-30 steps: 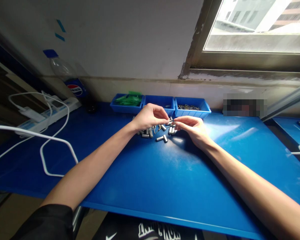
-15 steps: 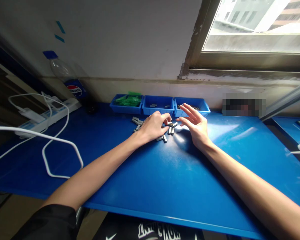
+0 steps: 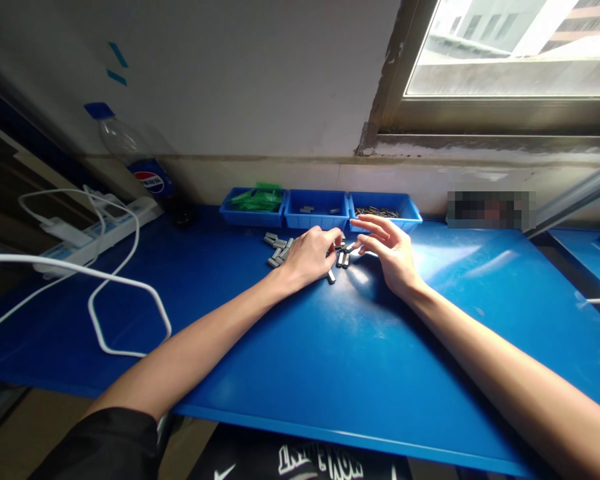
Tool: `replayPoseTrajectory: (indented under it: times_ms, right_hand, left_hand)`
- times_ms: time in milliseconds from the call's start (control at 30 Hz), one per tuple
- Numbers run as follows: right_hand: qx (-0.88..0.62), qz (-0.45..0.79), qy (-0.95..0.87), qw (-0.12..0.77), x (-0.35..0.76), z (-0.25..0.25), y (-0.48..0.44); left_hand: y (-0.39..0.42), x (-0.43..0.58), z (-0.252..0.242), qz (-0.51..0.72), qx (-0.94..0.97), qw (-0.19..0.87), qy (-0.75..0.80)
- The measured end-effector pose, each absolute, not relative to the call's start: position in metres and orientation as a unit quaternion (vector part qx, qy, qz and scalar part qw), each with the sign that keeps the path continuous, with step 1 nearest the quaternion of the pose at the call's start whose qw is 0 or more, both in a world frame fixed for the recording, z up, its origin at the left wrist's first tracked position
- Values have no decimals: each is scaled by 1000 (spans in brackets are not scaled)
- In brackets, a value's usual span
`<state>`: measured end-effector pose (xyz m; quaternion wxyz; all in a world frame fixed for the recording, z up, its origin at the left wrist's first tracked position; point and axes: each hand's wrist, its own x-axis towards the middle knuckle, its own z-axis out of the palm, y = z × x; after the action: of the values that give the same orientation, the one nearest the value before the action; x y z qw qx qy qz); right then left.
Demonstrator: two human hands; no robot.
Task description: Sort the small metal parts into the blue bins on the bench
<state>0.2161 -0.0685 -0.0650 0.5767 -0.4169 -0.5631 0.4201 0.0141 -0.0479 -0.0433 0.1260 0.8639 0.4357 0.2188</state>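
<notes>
Small silvery metal pieces [image 3: 279,244], short and bar-shaped, lie scattered on the blue table around my hands. My left hand [image 3: 307,257] is over the middle of them, fingers curled down and thumb close to the fingertips. Whatever it grips is hidden behind the fingers. To its right, my right hand [image 3: 390,253] has its fingers apart and slightly bent. Its fingertips are close to a few pieces [image 3: 344,260] between the two hands; whether they touch one I cannot tell.
Three blue bins stand along the wall: one with green material [image 3: 257,199], one with a few metal pieces [image 3: 316,209], one with many thin brownish pieces [image 3: 377,212]. At left are a cola bottle [image 3: 150,177], a power strip [image 3: 70,250] and looped white cables [image 3: 93,307].
My right hand has moved slightly left and its fingers have lowered, showing more of the right bin's contents. My left hand stays over the metal pieces, its fingers a little more closed.
</notes>
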Motion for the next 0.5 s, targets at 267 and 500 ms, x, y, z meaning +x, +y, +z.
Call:
replayPoseTrajectory:
  times_ms: [267, 500]
  right_hand:
    - [-419, 429, -552, 579, 215, -65, -69]
    - [-417, 435, -548, 580, 217, -65, -68]
  left_hand:
    - [-50, 20, -41, 183, 874, 88, 441]
    - [-50, 18, -41, 196, 881, 68, 425]
